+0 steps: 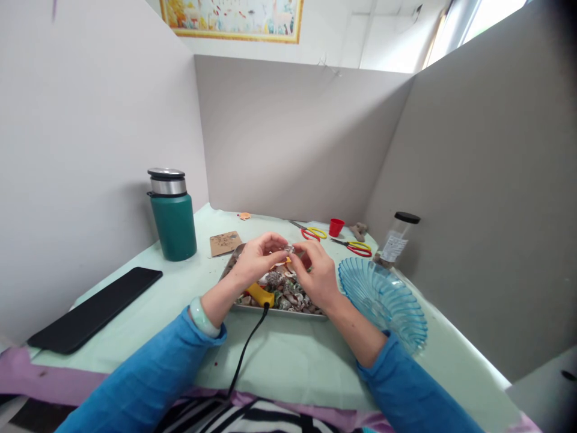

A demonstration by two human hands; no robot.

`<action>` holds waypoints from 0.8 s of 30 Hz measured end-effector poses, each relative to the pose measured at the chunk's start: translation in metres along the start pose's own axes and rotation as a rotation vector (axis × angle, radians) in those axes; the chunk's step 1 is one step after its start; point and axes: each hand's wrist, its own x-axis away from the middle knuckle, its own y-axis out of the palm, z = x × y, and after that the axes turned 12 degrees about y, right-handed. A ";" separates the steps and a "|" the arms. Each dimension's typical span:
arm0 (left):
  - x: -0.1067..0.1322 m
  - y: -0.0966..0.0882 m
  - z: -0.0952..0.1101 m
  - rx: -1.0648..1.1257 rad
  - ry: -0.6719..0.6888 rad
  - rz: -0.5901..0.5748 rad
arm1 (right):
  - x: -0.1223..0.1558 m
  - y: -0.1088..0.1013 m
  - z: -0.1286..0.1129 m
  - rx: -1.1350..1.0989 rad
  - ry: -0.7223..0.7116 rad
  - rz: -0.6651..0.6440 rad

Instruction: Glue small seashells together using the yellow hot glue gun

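Note:
My left hand (258, 260) and my right hand (319, 273) meet above a metal tray (279, 313). Between their pinched fingertips is a small grey-white shell (289, 248), partly covered by the fingers. Just below it shows a bit of orange-yellow, too small to name. Many shells (293, 293) in grey, white and brown fill the tray. A yellow glue gun (260, 294) lies at the tray's front left, its black cord (247, 349) running toward me. The hands hide much of the tray's far part.
A green bottle (174, 225), a brown card (225, 243) and a black flat case (97, 310) are at left. Scissors (311, 233), more scissors (358, 247) and a red cup (336, 227) stand behind. A blue glass plate (383, 300) and a black-lidded jar (396, 240) are at right. Grey panels (293, 138) enclose the table.

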 end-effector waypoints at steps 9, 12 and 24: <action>0.001 -0.001 0.004 -0.164 0.011 -0.048 | -0.001 -0.002 -0.003 -0.013 0.029 -0.019; 0.002 -0.003 0.003 -0.348 0.113 -0.046 | 0.000 -0.002 -0.003 0.002 0.017 -0.035; 0.004 -0.005 -0.004 -0.749 0.437 -0.071 | -0.001 -0.001 -0.001 0.031 0.034 -0.079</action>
